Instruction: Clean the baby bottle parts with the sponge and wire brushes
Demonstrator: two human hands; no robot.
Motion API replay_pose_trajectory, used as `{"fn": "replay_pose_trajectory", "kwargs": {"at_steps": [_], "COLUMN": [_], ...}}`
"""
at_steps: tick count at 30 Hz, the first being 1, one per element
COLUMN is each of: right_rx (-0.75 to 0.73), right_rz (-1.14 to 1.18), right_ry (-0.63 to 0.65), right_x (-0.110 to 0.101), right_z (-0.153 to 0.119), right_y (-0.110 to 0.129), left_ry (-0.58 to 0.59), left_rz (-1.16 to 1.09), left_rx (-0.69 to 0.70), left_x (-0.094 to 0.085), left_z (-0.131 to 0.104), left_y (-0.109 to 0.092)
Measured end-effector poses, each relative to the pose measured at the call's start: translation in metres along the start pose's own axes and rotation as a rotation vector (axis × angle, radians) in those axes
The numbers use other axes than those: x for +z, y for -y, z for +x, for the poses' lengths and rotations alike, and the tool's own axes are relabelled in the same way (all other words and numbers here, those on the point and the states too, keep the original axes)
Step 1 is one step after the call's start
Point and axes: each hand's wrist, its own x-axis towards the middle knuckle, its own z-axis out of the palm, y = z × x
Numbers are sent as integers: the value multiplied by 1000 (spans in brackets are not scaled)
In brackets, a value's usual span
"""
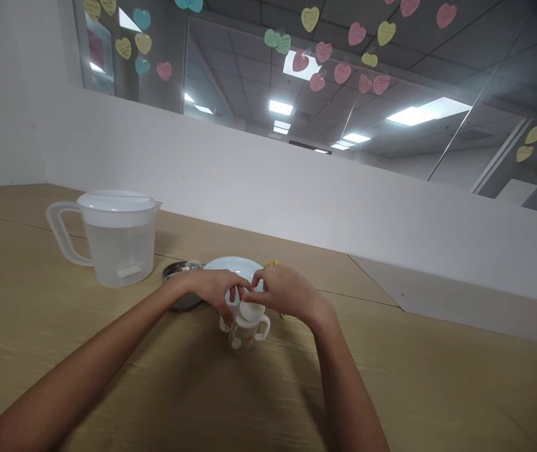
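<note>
Hands meet at the top of a small clear bottle with side handles [244,333], which stands upright on the surface [155,383] in front of the person. The right hand [287,292] reaches in with its thumb and a finger at the bottle's pale top [252,311]; whether they pinch it cannot be told. The left hand [214,290] curves down at the bottle's other side, fingers bent, and its exact grip cannot be told either. Just behind the hands lies a white plate [234,263], partly covered by them. Beside it, to the left, is a metal bowl [174,270], half hidden by the left forearm, with a small clear item [193,265] at its rim. Further left stands a large lidded pitcher [120,248], its handle pointing left. Something yellow [272,263] shows behind the right hand.
</note>
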Motion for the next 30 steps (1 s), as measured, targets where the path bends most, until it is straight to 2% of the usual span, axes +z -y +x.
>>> {"fn": "replay_pose_trajectory", "kwargs": {"at_steps": [7, 12, 17, 24, 30], "right_rx": [-97, -168, -146, -93, -174], "right_rz": [54, 202, 267, 292, 305], "right_ry": [33, -22, -109, -112, -28], "right_x": [2, -2, -5, -4, 1], "right_z": [4, 3, -1, 4, 8], "right_y": [-8, -11, -20, -28, -23], "left_ry": [6, -3, 1, -8, -35], "left_rz": [15, 11, 6, -35, -18], "left_rx": [43, 90, 134, 125, 146], "left_x": [9, 13, 13, 16, 18], "left_z": [8, 12, 13, 15, 18], "left_y": [5, 9, 9, 13, 17]}}
